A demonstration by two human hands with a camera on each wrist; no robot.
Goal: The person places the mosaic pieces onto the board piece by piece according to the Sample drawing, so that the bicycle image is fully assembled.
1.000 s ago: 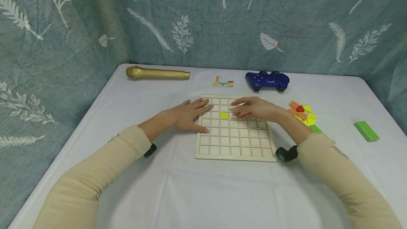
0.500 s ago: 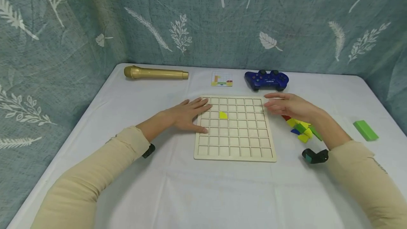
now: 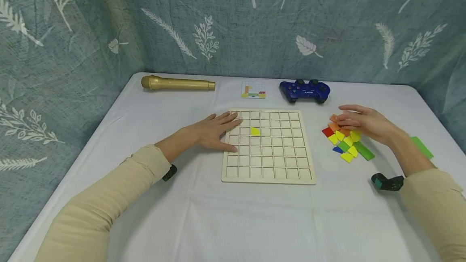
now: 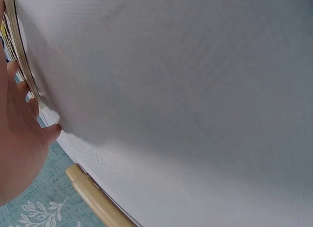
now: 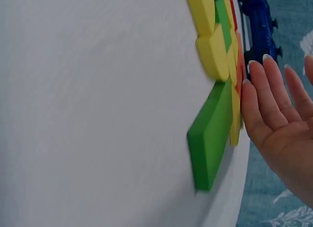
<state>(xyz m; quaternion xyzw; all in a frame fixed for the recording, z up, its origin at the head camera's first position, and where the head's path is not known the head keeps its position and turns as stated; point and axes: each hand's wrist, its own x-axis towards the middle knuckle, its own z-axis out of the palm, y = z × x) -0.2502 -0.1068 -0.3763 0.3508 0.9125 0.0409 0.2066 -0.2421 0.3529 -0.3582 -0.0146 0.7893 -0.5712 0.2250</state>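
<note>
My left hand (image 3: 215,132) lies with spread fingers on the left edge of a pale wooden grid board (image 3: 269,176). One yellow piece (image 3: 255,132) with a rounded corner sits in a cell of that board. Off to the right, my right hand (image 3: 369,123) hovers over the far side of a cluster of small coloured pieces, its fingers loosely extended near the orange pieces (image 3: 333,127). The cluster also has a red piece (image 3: 328,132), a blue piece (image 3: 337,149), several yellow ones and a green bar (image 3: 364,151). In the right wrist view, no piece shows in the hand (image 5: 286,124).
A gold microphone (image 3: 178,83), a small pattern card (image 3: 253,90) and a blue game controller (image 3: 305,91) line the table's back edge. A separate green block (image 3: 422,147) lies at the far right, partly behind my right forearm. A patterned curtain (image 3: 233,23) hangs behind.
My right hand has left the board beside the yellow piece and moved right to the coloured pieces, uncovering the board's right half. My left hand stays where it was.
</note>
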